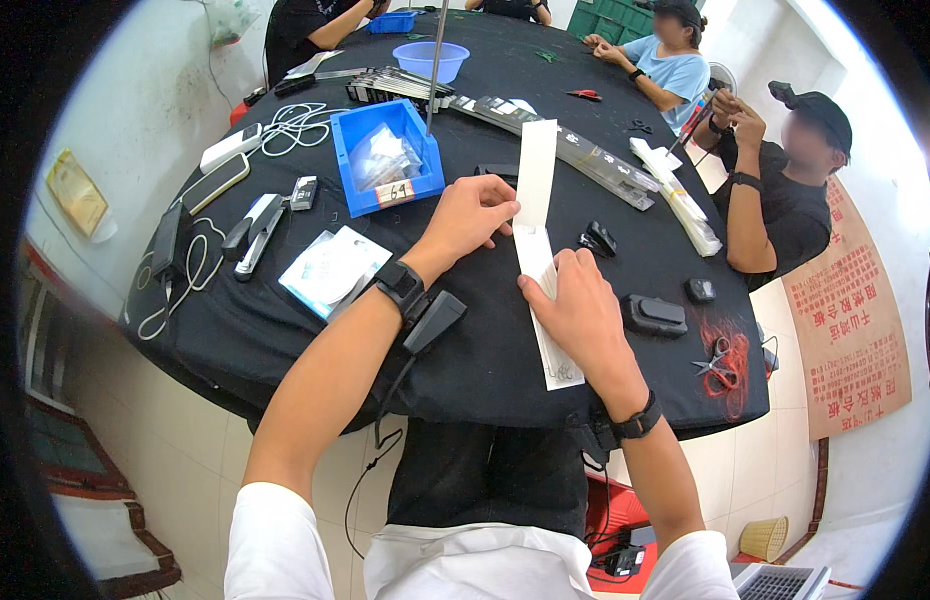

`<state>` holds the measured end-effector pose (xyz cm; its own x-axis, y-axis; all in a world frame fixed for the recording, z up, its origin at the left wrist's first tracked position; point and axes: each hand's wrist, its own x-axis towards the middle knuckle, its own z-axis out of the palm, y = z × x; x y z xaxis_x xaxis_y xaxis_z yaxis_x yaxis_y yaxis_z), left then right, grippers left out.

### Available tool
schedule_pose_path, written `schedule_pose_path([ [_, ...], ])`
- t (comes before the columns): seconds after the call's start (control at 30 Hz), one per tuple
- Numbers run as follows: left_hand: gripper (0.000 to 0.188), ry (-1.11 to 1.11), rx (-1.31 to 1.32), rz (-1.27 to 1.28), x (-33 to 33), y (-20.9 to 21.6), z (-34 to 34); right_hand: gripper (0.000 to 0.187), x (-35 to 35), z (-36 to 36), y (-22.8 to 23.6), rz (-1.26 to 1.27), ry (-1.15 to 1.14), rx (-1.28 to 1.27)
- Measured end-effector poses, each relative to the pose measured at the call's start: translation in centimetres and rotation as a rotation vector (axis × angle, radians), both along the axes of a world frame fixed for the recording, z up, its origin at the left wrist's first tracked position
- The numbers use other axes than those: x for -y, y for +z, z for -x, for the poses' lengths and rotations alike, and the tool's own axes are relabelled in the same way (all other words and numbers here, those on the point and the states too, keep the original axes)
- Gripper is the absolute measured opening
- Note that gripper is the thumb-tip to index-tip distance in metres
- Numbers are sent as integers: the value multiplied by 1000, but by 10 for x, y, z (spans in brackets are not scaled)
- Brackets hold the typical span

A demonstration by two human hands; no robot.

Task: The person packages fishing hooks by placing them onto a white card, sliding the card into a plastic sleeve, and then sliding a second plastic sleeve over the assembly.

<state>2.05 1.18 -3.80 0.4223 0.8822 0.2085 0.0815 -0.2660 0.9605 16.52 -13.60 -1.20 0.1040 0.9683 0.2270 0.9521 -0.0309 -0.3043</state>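
Left of the blue bin (360, 200), a scuffed white wall (170, 115) rises beyond the black-clothed table (495, 325). The bin's front bears a pale handwritten label (394, 193). Right of the bin, the left hand (467, 215) pinches the edge of a white card strip (537, 175); the right hand (582, 312) grips its lower part, thumb on top. Well right of the bin, a brown sheet (853, 335) carries red characters.

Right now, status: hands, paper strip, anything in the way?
Left hand at left edge of creased white paper strip, grip unclear. Right hand across its lower part. Close by, right of strip: small black object.
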Motion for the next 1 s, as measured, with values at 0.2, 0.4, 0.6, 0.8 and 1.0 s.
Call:
schedule_pose_path([
  [0.2, 20, 13, -11, -3, 1, 1, 1, 42, 1, 10, 3, 17, -18, 4],
  [0.4, 19, 8, -47, 7, 0, 0, 2, 42, 0, 12, -2, 28, 19, 91],
  [0.6, 18, 15, -41, 8, -1, -1, 1, 43, -1, 12, -3, -10, 77, 170],
  [0.8, 19, 15, -45, 12, 0, 0, 2, 41, -1, 11, 5, 38, 75, 151],
  [1.0, 18, 14, -44, 12, -1, -1, 1, 41, -1, 10, 11, 50, 42, 95],
])
